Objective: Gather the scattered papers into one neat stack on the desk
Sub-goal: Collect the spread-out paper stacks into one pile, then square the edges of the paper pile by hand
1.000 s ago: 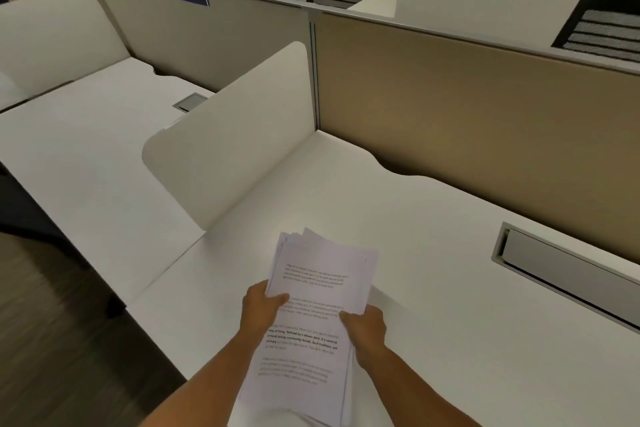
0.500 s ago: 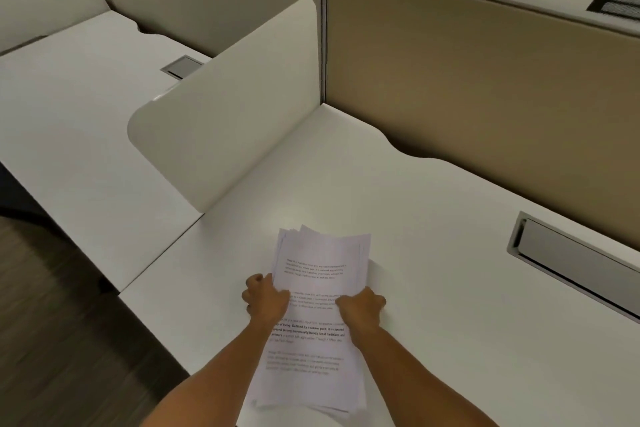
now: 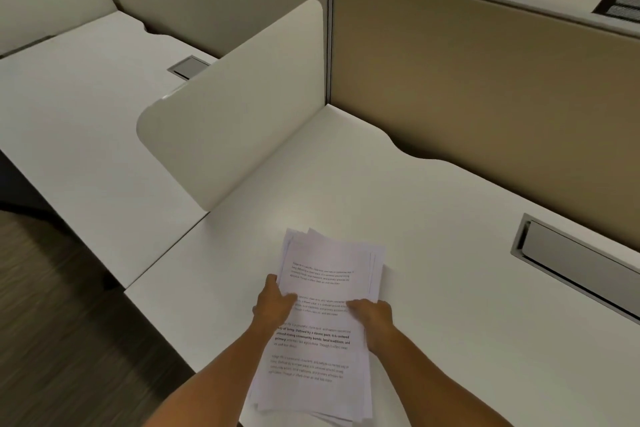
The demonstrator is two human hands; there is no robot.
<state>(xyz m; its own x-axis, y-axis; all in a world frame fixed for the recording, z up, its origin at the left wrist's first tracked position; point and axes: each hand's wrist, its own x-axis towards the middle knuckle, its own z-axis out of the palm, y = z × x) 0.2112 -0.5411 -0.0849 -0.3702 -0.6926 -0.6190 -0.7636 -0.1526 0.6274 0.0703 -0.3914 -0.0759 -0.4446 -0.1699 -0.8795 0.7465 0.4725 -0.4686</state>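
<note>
Left hand (image 3: pixel 275 303) and right hand (image 3: pixel 372 317) gripping the paper stack (image 3: pixel 323 322) by its sides, thumbs on top, white desk (image 3: pixel 450 288) beneath, divider panel (image 3: pixel 235 114) far left

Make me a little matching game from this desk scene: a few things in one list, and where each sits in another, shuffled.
Things:
1. paper stack
2. left hand
3. right hand
4. grey cable hatch

Places:
A. set into the desk near the tan partition, far from the hands
B. gripping the stack's right edge
C. lying on the desk between both hands, edges uneven
D. gripping the stack's left edge

Pairs: 1-C, 2-D, 3-B, 4-A
</note>
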